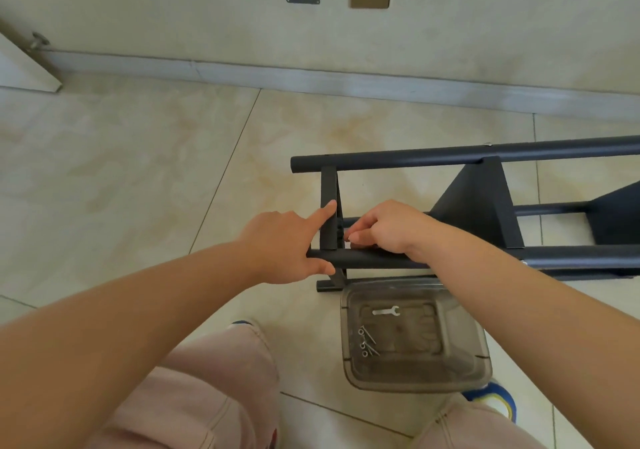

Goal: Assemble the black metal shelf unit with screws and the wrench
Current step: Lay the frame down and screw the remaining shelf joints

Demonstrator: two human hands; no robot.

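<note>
1. While it lies on its side on the tiled floor (138, 171), the black metal shelf unit (478, 206) is seen near the wall, its tubes running off to the right.
2. The end panel (328, 206) is pressed by the straight forefinger of the left hand (287, 244), whose thumb is laid under the near tube (374, 258).
3. The right hand (384, 228) is curled at the inner face of that panel; something small seems to be pinched there, though what cannot be told.
4. The frame is judged stiff, fairly light and smooth-painted, so it is best taken by the tubes close to a joint, where slipping and twisting are least likely.
5. A clear plastic tray (481, 362) is set just beside the frame, with the wrench (386, 311) and spare screws (367, 343) inside it.
</note>
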